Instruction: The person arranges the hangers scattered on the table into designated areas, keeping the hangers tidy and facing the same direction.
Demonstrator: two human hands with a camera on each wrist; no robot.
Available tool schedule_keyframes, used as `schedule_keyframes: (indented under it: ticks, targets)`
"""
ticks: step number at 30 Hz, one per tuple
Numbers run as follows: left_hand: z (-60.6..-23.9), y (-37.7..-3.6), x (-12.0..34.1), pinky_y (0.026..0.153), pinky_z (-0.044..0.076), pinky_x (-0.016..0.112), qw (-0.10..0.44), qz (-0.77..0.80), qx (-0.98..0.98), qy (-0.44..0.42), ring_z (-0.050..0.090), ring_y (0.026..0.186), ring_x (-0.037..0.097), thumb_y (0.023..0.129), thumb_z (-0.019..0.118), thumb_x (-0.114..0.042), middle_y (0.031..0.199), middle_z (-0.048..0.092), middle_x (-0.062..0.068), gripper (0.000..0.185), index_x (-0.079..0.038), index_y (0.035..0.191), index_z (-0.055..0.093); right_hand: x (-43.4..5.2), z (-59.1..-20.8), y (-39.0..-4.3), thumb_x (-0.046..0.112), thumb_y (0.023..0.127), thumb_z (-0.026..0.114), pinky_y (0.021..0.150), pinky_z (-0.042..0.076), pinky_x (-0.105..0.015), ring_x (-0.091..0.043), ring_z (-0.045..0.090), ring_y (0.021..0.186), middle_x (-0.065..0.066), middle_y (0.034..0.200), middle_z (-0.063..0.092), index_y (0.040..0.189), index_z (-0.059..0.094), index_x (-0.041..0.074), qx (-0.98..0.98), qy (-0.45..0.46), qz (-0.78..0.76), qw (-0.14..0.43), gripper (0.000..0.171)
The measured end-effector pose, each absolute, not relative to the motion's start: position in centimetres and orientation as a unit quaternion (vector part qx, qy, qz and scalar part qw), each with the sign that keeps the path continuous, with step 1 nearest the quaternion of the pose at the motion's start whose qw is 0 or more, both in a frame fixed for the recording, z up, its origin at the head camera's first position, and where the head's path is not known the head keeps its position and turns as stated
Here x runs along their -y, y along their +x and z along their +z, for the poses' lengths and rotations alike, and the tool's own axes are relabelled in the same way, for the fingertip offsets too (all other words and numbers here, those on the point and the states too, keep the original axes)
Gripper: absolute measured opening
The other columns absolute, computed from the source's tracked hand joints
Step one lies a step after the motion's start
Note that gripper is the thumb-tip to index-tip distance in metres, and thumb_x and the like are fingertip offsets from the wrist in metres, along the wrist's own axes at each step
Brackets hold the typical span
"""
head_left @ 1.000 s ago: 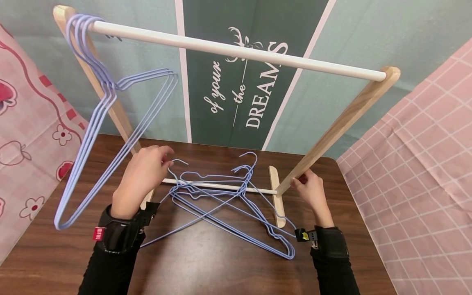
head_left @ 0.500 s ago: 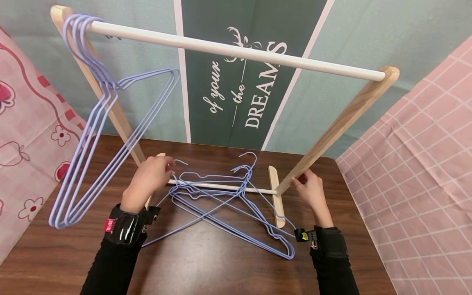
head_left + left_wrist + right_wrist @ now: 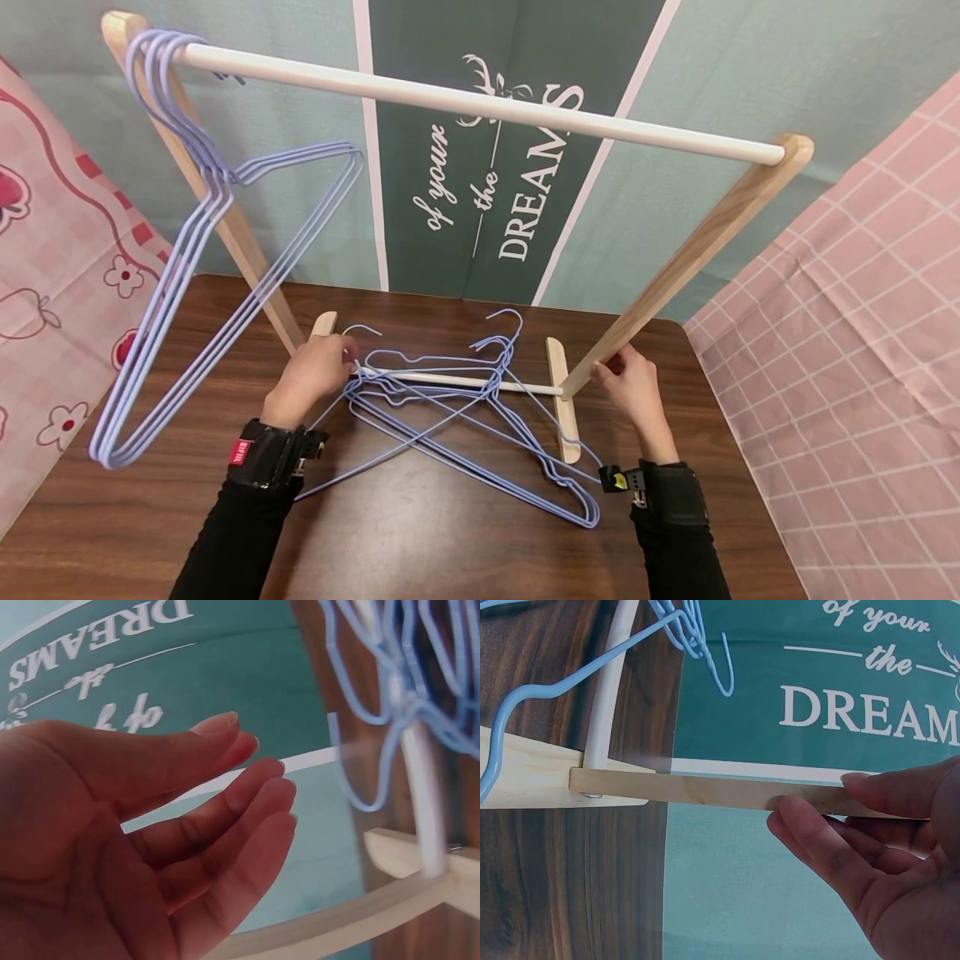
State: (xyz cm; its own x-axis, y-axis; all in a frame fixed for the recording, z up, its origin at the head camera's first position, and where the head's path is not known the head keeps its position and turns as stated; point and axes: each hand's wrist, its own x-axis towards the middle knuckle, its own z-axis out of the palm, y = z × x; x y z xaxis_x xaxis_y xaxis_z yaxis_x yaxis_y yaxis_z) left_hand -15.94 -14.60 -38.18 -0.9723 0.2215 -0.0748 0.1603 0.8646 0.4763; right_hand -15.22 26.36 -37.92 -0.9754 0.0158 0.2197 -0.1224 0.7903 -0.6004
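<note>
Setting: staged indoor set-up, domestic in dress, most like a recording corner in a home or studio. Evidence: dark wood-grain table [image 3: 420, 533]; small tabletop clothes rack [image 3: 697, 242] with pale wooden legs and a white rail [image 3: 480, 104]; blue wire hangers, some hung on the rail [image 3: 195, 250], some lying on the table [image 3: 450, 417]; teal printed backdrop [image 3: 495, 208] lettered "of your the DREAMS"; pink checked cloth [image 3: 847, 350] to one side, pink fruit-and-flower cloth [image 3: 52, 275] to the other
</note>
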Motion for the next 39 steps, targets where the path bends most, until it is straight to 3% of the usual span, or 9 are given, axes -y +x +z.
schedule_keyframes:
  ticks: [14, 21, 39]
  targets:
    - [-42.8, -16.4, 15.4, 0.065, 0.045, 0.041, 0.075, 0.250, -0.962, 0.084, 0.057, 0.073, 0.028, 0.073, 0.060, -0.003, 0.080, 0.063, 0.012, 0.010, -0.001, 0.082, 0.064, -26.4, -37.9, -15.2, -0.002, 0.082, 0.061, 0.053, 0.049, -0.036, -0.036, 0.061, 0.069, -0.025, 0.079, 0.061, 0.096, 0.056, -0.010, 0.940, 0.035, 0.318, 0.120, 0.017]
    - [-43.6, -16.5, 15.4, 0.058, 0.042, 0.039, 0.065, 0.245, -0.964, 0.083, 0.053, 0.065, 0.026, 0.069, 0.060, -0.003, 0.069, 0.058, 0.007, 0.005, -0.005, 0.073, 0.061, -26.4, -37.9, -15.2, -0.001, 0.082, 0.060, 0.055, 0.049, -0.038, -0.036, 0.062, 0.070, -0.025, 0.080, 0.061, 0.097, 0.056, -0.010, 0.940, 0.032, 0.321, 0.113, 0.018]
    - [-45.0, -16.9, 15.1, 0.053, 0.039, 0.036, 0.090, 0.230, -0.966, 0.075, 0.051, 0.060, 0.023, 0.073, 0.065, -0.010, 0.064, 0.053, 0.005, 0.012, -0.009, 0.065, 0.055, -26.4, -37.9, -15.2, -0.001, 0.082, 0.061, 0.055, 0.049, -0.037, -0.034, 0.062, 0.070, -0.024, 0.080, 0.061, 0.097, 0.056, -0.010, 0.939, 0.032, 0.323, 0.113, 0.018]
